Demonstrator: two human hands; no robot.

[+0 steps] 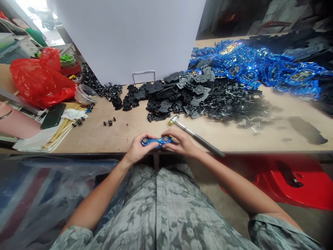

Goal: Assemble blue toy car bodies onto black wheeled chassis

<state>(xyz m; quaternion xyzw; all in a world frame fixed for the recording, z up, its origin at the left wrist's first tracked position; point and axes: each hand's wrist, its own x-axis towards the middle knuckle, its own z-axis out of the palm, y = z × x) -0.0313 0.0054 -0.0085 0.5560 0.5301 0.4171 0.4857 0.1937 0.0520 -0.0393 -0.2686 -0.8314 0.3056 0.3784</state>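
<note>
A small blue toy car lies on its side between my two hands at the table's front edge, two wheels facing up. My left hand grips one end, the thumb along the body. At the other end my right hand closes on the car with thumb and fingers. Just beyond my right hand rests a hammer with a yellowish face and a dark handle. Behind the hands spreads a heap of black plastic car bases. Wheels on metal axles are piled to its right.
Blue car bodies are heaped at the back right. A white panel stands behind the bases. On the left are a red plastic bag, a clear tub and a phone. A red stool stands below the right edge.
</note>
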